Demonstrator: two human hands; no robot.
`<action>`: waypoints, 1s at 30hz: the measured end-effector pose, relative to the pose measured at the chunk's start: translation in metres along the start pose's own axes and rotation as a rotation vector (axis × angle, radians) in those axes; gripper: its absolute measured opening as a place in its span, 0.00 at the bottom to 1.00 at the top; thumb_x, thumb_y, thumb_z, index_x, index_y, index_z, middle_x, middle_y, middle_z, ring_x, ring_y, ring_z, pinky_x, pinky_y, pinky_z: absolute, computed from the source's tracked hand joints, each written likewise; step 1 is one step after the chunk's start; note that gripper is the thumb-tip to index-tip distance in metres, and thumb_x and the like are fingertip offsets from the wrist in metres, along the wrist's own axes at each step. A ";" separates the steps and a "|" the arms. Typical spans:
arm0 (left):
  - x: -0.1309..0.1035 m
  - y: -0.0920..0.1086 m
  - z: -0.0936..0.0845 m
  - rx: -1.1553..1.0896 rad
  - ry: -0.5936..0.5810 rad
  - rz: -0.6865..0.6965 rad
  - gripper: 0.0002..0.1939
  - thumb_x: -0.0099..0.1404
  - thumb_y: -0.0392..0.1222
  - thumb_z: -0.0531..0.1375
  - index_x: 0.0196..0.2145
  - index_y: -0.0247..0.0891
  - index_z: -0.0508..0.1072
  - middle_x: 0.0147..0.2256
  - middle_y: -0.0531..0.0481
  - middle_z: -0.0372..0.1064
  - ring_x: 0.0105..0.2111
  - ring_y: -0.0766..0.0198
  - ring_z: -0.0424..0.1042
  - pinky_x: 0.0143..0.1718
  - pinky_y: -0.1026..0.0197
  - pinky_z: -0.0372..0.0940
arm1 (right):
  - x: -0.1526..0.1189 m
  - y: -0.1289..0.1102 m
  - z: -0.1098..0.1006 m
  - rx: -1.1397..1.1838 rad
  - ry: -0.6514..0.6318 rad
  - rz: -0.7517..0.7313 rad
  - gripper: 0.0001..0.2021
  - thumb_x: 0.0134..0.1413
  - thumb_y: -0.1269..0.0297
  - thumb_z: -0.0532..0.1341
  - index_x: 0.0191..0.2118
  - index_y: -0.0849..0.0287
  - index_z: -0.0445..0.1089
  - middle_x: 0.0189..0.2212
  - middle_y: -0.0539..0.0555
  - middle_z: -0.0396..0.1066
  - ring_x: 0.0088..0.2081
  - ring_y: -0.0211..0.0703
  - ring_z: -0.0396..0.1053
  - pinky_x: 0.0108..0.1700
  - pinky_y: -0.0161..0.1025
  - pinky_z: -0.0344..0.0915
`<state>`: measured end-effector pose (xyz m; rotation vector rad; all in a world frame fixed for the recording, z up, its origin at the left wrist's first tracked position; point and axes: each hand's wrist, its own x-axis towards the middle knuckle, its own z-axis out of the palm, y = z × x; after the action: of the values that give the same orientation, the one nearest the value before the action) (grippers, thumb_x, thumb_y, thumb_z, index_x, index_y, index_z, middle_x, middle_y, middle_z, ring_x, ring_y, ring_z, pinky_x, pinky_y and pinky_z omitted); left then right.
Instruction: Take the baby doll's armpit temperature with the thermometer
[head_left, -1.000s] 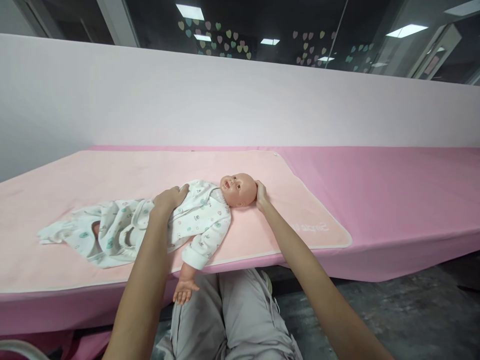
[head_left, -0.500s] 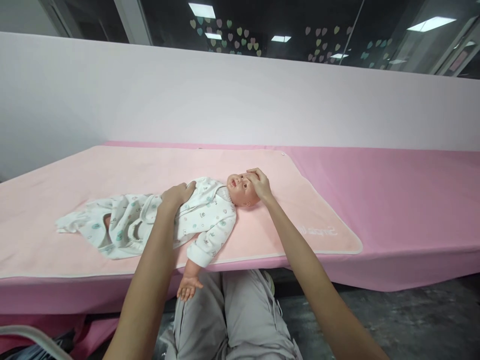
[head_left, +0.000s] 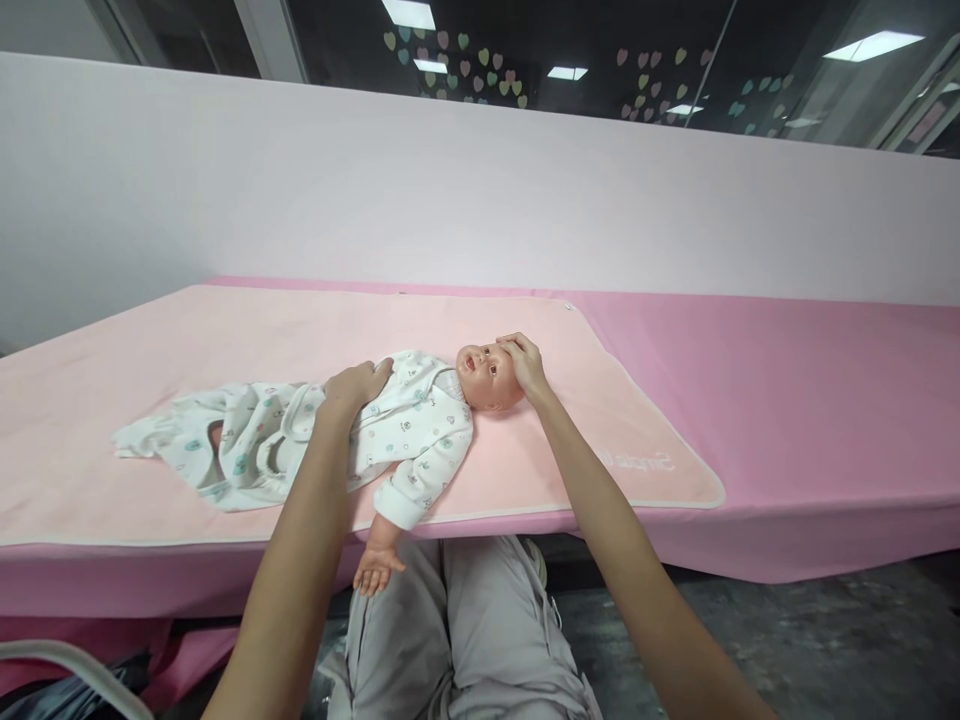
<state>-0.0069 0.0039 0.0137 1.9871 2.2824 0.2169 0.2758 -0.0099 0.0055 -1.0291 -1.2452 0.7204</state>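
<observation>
A baby doll lies on its back on a peach mat, head to the right. It wears a white printed sleepsuit whose leg part is loose and rumpled. My left hand rests on the doll's belly, thumb stretched toward its chest; the other fingers are mostly hidden. Over the top of the doll's head lies my right hand, its fingers extended across the forehead. One doll arm hangs over the table's near edge, above my lap.
Under the mat is a pink-covered table that extends to the right. A white partition stands behind it, with dark windows above. My knees are at the near edge. A pale curved bar shows at the lower left.
My right hand has slid slightly toward the crown, so more of the doll's forehead shows. The left hand stays on the belly. The view has shifted a little.
</observation>
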 end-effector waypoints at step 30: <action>-0.003 0.001 -0.002 -0.009 0.008 0.007 0.35 0.61 0.59 0.38 0.50 0.32 0.69 0.48 0.32 0.69 0.46 0.42 0.68 0.43 0.46 0.61 | -0.022 0.017 -0.008 0.463 -0.180 0.425 0.19 0.52 0.55 0.47 0.33 0.62 0.72 0.35 0.59 0.75 0.38 0.49 0.71 0.43 0.48 0.67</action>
<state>-0.0059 0.0009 0.0156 1.9939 2.2750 0.2361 0.2807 -0.0244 -0.0192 -0.8574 -0.9459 1.3843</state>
